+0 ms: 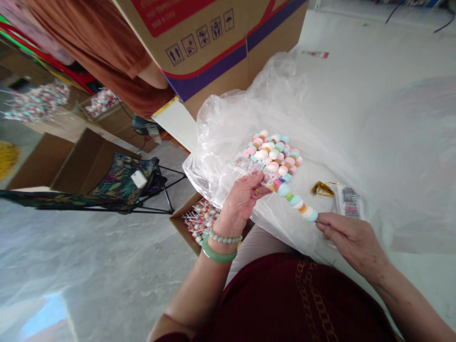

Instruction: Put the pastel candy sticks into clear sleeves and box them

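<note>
A marshmallow-like candy skewer (pixel 295 201), with white, blue, green and orange pieces in a row, slants between my two hands. My right hand (pixel 356 240) pinches its lower right end. At the upper left end, my left hand (pixel 242 197) is closed on a small clear printed wrapper (pixel 246 164), and the skewer's tip reaches its edge. Just beyond my left fingers lies a pile of similar pastel skewers (pixel 274 153) on a large clear plastic sheet (pixel 228 118). Gold twist ties (pixel 323 188) and a stack of small printed packets (pixel 349 202) sit on the white table near my right hand.
A tall cardboard carton (pixel 213 47) stands at the back. Below the table's left edge is an open box of candy sticks (pixel 203 218). Further left are a folding chair (pixel 121 175) with a white phone (pixel 138 179), open cartons (pixel 71 161) and a person in an orange-brown top (pixel 96 42).
</note>
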Action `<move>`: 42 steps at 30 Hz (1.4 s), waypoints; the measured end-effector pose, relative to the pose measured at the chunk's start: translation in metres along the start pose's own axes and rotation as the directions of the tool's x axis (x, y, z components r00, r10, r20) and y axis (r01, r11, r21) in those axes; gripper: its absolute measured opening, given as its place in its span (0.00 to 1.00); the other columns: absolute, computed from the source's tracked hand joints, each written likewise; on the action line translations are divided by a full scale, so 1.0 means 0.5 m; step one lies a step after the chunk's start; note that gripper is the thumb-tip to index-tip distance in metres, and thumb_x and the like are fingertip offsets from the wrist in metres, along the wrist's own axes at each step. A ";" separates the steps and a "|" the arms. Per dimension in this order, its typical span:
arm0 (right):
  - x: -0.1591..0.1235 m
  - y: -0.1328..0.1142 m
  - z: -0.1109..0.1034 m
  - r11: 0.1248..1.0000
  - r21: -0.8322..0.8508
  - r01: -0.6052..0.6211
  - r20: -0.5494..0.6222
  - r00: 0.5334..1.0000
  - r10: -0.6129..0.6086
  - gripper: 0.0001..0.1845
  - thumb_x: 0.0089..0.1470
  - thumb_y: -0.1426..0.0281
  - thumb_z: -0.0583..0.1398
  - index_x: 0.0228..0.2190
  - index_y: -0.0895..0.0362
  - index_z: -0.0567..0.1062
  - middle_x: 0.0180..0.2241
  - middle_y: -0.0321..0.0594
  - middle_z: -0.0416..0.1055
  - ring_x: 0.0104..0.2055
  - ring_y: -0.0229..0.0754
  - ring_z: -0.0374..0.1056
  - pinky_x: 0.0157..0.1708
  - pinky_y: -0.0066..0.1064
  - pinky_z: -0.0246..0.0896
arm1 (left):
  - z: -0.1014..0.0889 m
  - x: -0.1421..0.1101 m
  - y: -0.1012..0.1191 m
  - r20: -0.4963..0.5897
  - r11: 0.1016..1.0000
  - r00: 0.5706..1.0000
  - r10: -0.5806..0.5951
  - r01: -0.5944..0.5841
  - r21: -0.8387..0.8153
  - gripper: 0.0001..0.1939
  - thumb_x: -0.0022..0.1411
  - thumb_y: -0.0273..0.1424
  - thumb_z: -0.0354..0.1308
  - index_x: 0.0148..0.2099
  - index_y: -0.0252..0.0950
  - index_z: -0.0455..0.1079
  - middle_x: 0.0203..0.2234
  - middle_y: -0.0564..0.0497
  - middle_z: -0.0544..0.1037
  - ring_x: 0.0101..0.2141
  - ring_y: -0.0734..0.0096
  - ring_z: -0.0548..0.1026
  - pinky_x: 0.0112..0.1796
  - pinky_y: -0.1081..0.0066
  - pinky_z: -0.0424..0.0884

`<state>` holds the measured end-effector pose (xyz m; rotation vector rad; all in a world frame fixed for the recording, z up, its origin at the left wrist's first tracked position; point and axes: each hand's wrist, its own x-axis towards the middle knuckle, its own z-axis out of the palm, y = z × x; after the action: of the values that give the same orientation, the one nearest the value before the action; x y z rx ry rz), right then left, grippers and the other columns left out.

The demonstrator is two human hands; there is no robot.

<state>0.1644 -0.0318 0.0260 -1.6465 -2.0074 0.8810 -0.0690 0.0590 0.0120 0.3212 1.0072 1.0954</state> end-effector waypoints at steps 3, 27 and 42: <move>0.007 -0.004 -0.008 0.967 0.206 -0.149 0.198 0.974 0.108 0.14 0.56 0.61 0.54 0.29 0.54 0.77 0.19 0.32 0.66 0.22 0.37 0.63 0.24 0.28 0.55 | 0.000 -0.001 0.000 0.018 0.999 0.999 -0.031 0.031 0.022 0.04 0.53 0.26 0.62 0.28 0.29 0.73 0.22 0.51 0.75 0.22 0.75 0.73 0.29 0.71 0.73; 0.003 0.002 0.060 0.298 0.806 -0.511 0.400 0.842 0.361 0.13 0.42 0.62 0.67 0.27 0.60 0.76 0.17 0.33 0.64 0.17 0.30 0.49 0.21 0.27 0.45 | -0.002 -0.001 -0.036 -0.014 1.000 1.000 0.025 -0.025 0.006 0.07 0.51 0.29 0.65 0.31 0.31 0.72 0.25 0.51 0.77 0.26 0.74 0.75 0.31 0.73 0.73; 0.008 0.003 0.066 0.037 0.844 -0.536 0.510 0.821 0.259 0.09 0.44 0.65 0.64 0.23 0.57 0.72 0.12 0.27 0.50 0.16 0.30 0.41 0.17 0.27 0.35 | -0.012 0.005 -0.032 0.017 0.999 0.999 -0.047 0.047 0.027 0.05 0.53 0.26 0.62 0.28 0.28 0.71 0.22 0.49 0.77 0.24 0.69 0.76 0.34 0.63 0.76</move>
<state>0.1429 -0.0348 0.0004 -1.1882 -0.4357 2.0720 -0.0643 0.0521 -0.0029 0.3269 1.0095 1.0355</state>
